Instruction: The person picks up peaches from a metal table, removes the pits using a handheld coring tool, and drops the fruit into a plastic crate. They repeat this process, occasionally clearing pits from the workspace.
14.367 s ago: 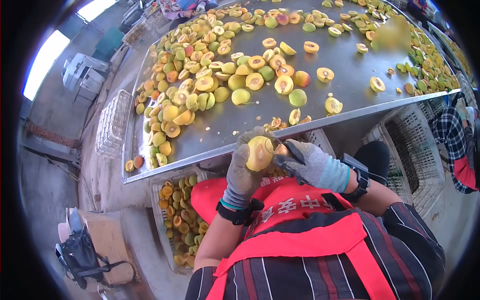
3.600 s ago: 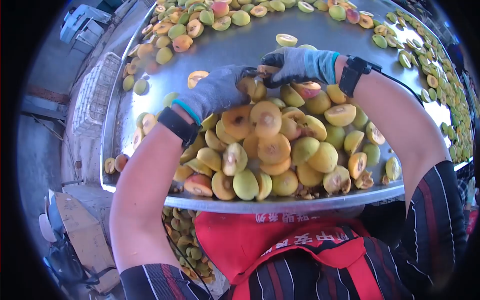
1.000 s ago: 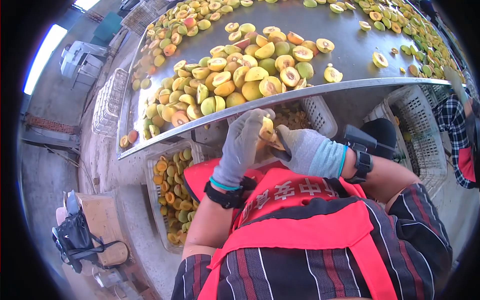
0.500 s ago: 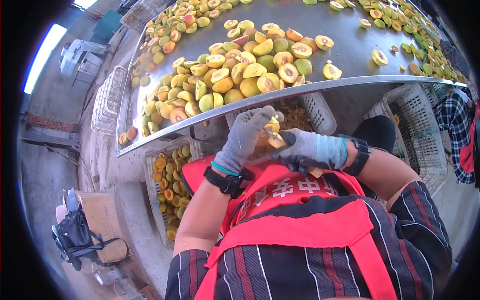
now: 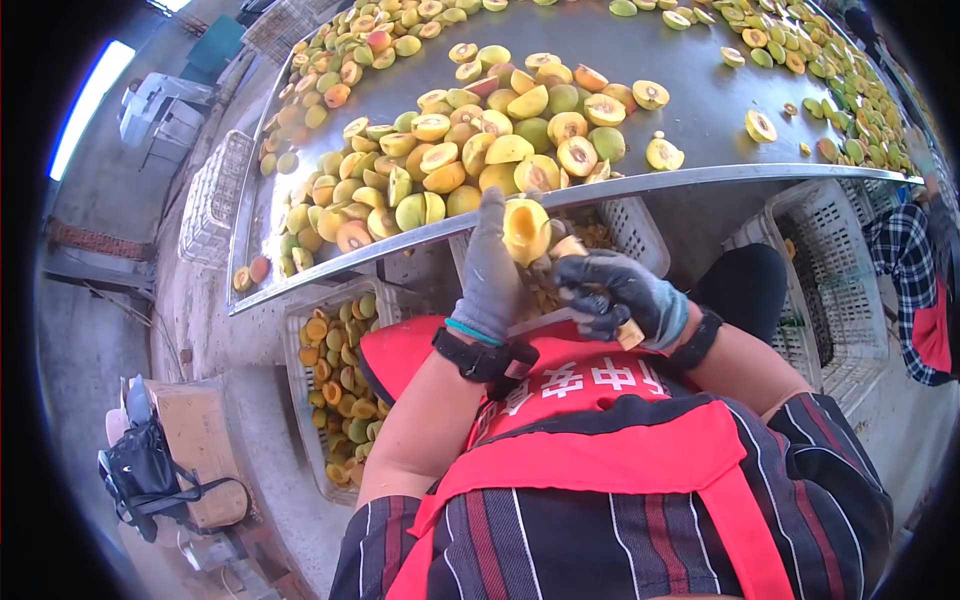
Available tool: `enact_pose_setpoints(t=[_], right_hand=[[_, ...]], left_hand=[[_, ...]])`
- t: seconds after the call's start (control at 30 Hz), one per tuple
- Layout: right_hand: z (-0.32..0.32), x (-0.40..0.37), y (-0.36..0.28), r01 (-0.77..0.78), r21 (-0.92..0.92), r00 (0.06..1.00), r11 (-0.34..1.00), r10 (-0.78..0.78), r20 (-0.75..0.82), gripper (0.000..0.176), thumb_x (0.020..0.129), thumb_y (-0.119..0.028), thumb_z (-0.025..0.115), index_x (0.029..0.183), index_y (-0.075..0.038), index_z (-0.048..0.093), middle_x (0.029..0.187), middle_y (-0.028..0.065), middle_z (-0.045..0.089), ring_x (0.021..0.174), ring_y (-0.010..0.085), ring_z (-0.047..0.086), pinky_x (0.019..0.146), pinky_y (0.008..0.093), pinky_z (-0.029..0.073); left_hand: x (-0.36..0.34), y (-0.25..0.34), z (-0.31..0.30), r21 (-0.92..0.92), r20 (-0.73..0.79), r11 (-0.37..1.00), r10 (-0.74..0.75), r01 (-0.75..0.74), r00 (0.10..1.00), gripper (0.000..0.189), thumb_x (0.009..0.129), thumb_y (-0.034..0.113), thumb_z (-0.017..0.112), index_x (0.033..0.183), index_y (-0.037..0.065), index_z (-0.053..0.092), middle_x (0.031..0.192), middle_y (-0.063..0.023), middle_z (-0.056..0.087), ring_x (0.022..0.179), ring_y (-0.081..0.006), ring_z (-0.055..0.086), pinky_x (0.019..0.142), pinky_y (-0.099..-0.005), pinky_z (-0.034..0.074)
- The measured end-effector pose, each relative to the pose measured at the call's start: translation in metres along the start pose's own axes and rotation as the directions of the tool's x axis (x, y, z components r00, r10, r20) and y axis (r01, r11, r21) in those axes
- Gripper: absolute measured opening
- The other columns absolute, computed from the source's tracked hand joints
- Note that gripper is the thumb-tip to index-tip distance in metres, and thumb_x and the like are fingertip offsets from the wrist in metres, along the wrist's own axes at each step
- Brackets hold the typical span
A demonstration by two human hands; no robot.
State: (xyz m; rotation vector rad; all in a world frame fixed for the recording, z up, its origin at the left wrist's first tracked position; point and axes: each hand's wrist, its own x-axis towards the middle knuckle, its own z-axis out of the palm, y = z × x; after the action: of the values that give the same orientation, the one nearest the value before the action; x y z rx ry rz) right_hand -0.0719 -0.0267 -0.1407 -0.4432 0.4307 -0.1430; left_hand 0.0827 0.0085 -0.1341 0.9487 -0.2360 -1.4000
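My left hand [image 5: 490, 275], in a grey glove, holds up a yellow peach half [image 5: 527, 232] whose hollow shows with no stone in it. Just to the right, my right hand [image 5: 618, 295], gloved in grey with dark fingers, is closed around a wooden-handled tool [image 5: 629, 334]. The handle's pale end sticks out below the fingers; the tool's working end is hard to make out. Both hands are over the near edge of the metal table [image 5: 690, 110], in front of a heap of cut peach halves [image 5: 510, 148], many with stones showing.
A crate of peach halves [image 5: 345, 390] stands below on the left. Under the table edge is another crate [image 5: 635, 235] with scraps. White crates [image 5: 825, 270] stand at right, near a person in a checked sleeve [image 5: 898, 250]. A black bag [image 5: 150, 470] leans on a carton at left.
My hands have moved apart. The left one has turned and raised the peach half, so its hollow now faces up; the right one has drawn back slightly with the tool.
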Motion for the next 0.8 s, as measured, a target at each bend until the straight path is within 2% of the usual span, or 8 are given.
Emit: enact_pose_setpoints(t=[0.13,0.2,0.27,0.37,0.43,0.57,0.73,0.8], right_hand=[[-0.020,-0.010,-0.010,0.079,-0.372,0.970,0.925,-0.157,-0.185,0.020,0.091,-0.024,0.050,0.091,-0.004,0.051,0.056,0.0002,0.047,0.037,0.0084,0.041,0.038,0.0208,0.035],[-0.026,-0.022,-0.013,0.088,-0.434,0.962,0.897,-0.189,-0.195,0.021,0.091,-0.025,0.050,0.091,-0.004,0.052,0.057,0.0009,0.048,0.039,0.0086,0.043,0.038,0.0209,0.035],[-0.034,-0.029,-0.015,0.091,-0.499,0.955,0.862,-0.218,-0.202,0.022,0.091,-0.025,0.050,0.092,-0.003,0.052,0.057,0.0016,0.049,0.040,0.0089,0.044,0.038,0.0210,0.035],[-0.041,-0.027,-0.014,0.086,-0.512,0.964,0.854,-0.200,-0.172,0.023,0.089,-0.028,0.054,0.091,-0.005,0.052,0.059,0.0038,0.051,0.041,0.0108,0.047,0.038,0.0228,0.037],[-0.028,-0.015,-0.016,0.103,-0.520,0.967,0.848,-0.207,-0.145,0.022,0.088,-0.027,0.055,0.092,-0.005,0.052,0.060,0.0040,0.052,0.042,0.0110,0.047,0.038,0.0231,0.037],[-0.007,-0.004,-0.017,0.120,-0.535,0.962,0.836,-0.231,-0.145,0.022,0.088,-0.025,0.055,0.095,-0.004,0.053,0.060,0.0047,0.052,0.043,0.0115,0.047,0.040,0.0228,0.037],[-0.008,-0.004,-0.014,0.075,-0.540,0.957,0.838,-0.214,-0.198,0.024,0.087,-0.026,0.056,0.096,-0.004,0.053,0.062,0.0056,0.053,0.046,0.0119,0.049,0.042,0.0224,0.038],[-0.008,-0.005,-0.015,0.075,-0.514,0.953,0.855,-0.214,-0.217,0.023,0.086,-0.025,0.057,0.095,-0.004,0.053,0.063,0.0053,0.054,0.046,0.0122,0.050,0.041,0.0228,0.038]], left_hand=[[-0.015,0.035,-0.060,0.332,0.011,0.913,0.247,-0.237,0.969,0.041,0.092,0.044,0.041,0.107,0.008,0.054,0.081,-0.0081,0.063,0.060,-0.0099,0.057,0.042,-0.0208,0.041],[-0.048,0.069,-0.085,0.802,0.060,0.456,0.582,-0.386,0.811,0.038,0.090,0.039,0.049,0.107,0.005,0.057,0.083,-0.0085,0.065,0.066,-0.0111,0.060,0.047,-0.0218,0.045],[-0.081,0.116,-0.114,0.997,-0.052,0.076,0.435,0.021,0.899,0.038,0.084,0.033,0.059,0.104,0.001,0.060,0.088,-0.0112,0.065,0.074,-0.0176,0.063,0.058,-0.0276,0.050],[-0.085,0.145,-0.120,0.940,0.058,-0.319,0.495,0.119,0.867,0.042,0.078,0.032,0.065,0.102,-0.002,0.060,0.093,-0.0145,0.064,0.083,-0.0234,0.063,0.072,-0.0319,0.049],[-0.034,0.139,-0.121,0.992,0.121,-0.088,0.562,-0.087,0.818,0.039,0.078,0.024,0.065,0.107,-0.001,0.058,0.092,-0.0145,0.064,0.083,-0.0187,0.061,0.074,-0.0309,0.048],[0.028,0.126,-0.066,0.754,-0.044,-0.609,0.329,0.247,0.943,0.059,0.072,0.044,0.067,0.114,0.004,0.053,0.109,-0.0161,0.060,0.103,-0.0307,0.056,0.087,-0.0377,0.044],[0.056,0.131,-0.106,0.928,0.011,-0.363,0.253,0.084,0.967,0.056,0.070,0.039,0.072,0.109,0.004,0.053,0.104,-0.0177,0.061,0.099,-0.0308,0.058,0.084,-0.0382,0.045],[0.062,0.124,-0.130,0.994,0.104,-0.055,0.407,-0.090,0.908,0.053,0.071,0.032,0.074,0.109,0.002,0.053,0.101,-0.0160,0.062,0.096,-0.0272,0.060,0.080,-0.0346,0.048]])
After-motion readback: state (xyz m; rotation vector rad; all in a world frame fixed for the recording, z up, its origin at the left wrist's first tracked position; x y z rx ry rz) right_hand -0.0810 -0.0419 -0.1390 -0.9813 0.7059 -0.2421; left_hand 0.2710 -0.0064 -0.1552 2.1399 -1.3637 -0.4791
